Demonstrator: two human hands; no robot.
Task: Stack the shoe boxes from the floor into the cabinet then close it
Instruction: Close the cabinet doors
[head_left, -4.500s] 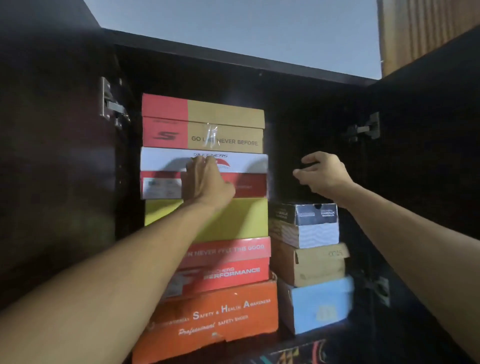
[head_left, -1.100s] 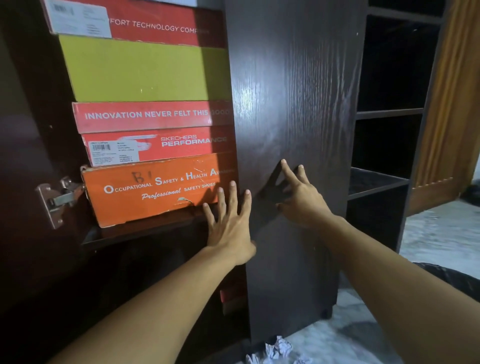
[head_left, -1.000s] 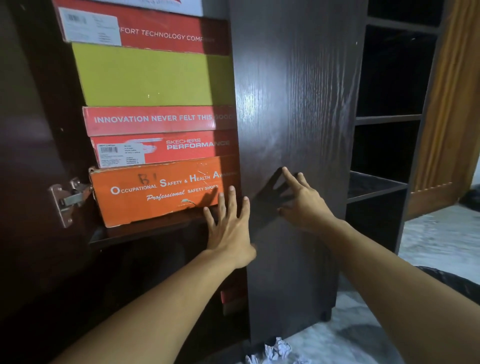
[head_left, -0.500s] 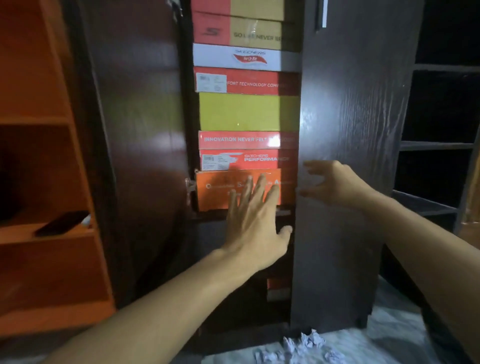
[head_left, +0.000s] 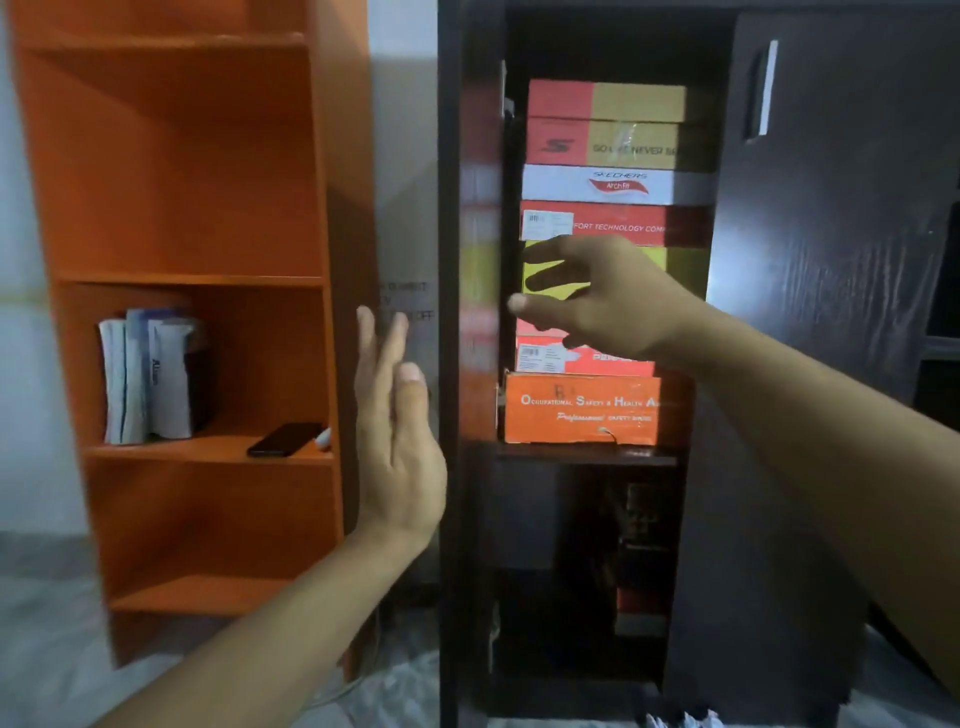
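Note:
A stack of several shoe boxes fills the dark cabinet's upper shelf, from the orange box (head_left: 576, 410) at the bottom to the red-and-tan box (head_left: 639, 124) on top. The right door (head_left: 831, 260) covers the right half. The left door (head_left: 467, 156) stands open, seen nearly edge-on, its inner face mirroring the box colours. My left hand (head_left: 395, 415) is raised with straight fingers just left of that door's outer side, holding nothing. My right hand (head_left: 597, 296) hovers with spread fingers in front of the yellow box (head_left: 680, 270), empty.
An orange shelf unit (head_left: 182, 156) stands to the left of the cabinet, holding a black phone (head_left: 284, 439) and some white packets (head_left: 145, 379). More boxes (head_left: 641, 571) sit in the dark lower compartment. Crumpled paper (head_left: 675, 721) lies on the floor below.
My left hand has swung from in front of the orange box out to the left of the open left door. My right hand left the right door's edge and moved left across the boxes.

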